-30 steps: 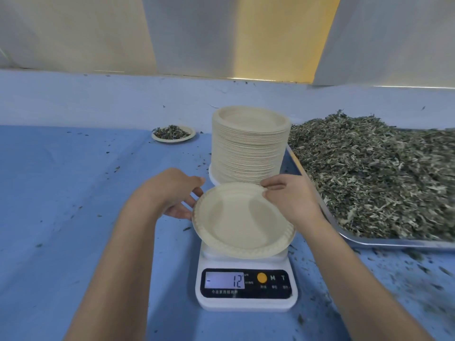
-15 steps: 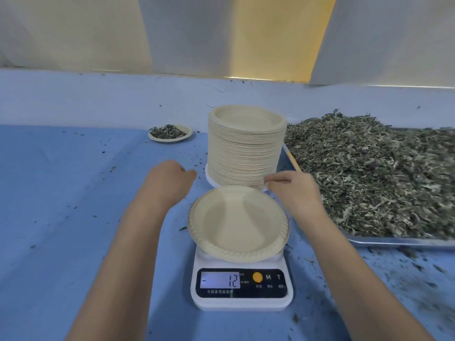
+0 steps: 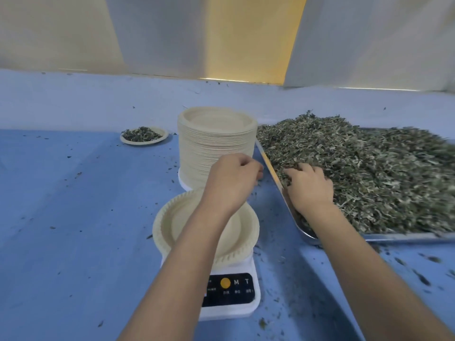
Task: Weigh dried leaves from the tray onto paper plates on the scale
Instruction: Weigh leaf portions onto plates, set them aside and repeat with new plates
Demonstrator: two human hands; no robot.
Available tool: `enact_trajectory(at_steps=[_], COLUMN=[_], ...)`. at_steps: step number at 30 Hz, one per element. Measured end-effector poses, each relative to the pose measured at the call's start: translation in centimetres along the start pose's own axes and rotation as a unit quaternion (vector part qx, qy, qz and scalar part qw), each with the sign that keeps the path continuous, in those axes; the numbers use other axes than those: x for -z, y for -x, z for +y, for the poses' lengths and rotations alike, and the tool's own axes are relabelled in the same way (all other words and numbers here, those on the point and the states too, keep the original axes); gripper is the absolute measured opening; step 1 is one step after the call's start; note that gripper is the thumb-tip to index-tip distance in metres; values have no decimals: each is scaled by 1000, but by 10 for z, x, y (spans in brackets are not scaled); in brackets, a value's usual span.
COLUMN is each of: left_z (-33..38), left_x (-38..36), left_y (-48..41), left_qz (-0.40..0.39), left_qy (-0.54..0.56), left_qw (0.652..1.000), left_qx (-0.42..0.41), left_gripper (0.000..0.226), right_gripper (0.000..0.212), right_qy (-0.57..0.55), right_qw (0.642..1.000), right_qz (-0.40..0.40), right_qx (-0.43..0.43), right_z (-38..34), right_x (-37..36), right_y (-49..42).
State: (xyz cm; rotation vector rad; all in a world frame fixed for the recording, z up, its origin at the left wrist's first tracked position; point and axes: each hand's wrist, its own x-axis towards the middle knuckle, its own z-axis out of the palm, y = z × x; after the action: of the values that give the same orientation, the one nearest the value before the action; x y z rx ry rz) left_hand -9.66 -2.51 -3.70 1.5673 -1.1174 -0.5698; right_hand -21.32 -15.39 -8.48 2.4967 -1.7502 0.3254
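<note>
Dried grey-green leaves (image 3: 369, 173) lie heaped in shiny metal tray (image 3: 406, 236), R of centre. R hand (image 3: 309, 189) is now in the heap near tray's L edge, fingers curled round a clump, tips buried. 0.5 s ago it was at far rim of round cream paper plate (image 3: 172, 225). Plate unchanged: empty, sitting on white digital scale (image 3: 248, 308). L hand (image 3: 230, 183) has crossed from plate's L side to above its far-R rim, between tall stack of cream paper plates (image 3: 214, 143) and tray. Its fingers are loosely curled, holding nothing. L forearm now covers scale readout, visible before. Small paper plate w/ leaves (image 3: 144, 136) sits far L on blue table cover (image 3: 73, 217), same spot.
</note>
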Motion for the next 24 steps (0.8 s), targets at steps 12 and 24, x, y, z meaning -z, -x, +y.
enact_trajectory(at_steps=[12, 24], left_z=[7, 6], left_x=[-27, -59], left_y=[-2, -24], left_qz=[-16, 56], left_qy=[169, 416], left_qw=[978, 858], left_qx=[120, 295], left_gripper=[21, 24], right_gripper=[29, 20], right_qy=[53, -201], right_qw=[998, 975], right_qz=[-10, 95], right_qx=[37, -31], right_z=[6, 25], right_x=[-4, 11], right_y=[-5, -7])
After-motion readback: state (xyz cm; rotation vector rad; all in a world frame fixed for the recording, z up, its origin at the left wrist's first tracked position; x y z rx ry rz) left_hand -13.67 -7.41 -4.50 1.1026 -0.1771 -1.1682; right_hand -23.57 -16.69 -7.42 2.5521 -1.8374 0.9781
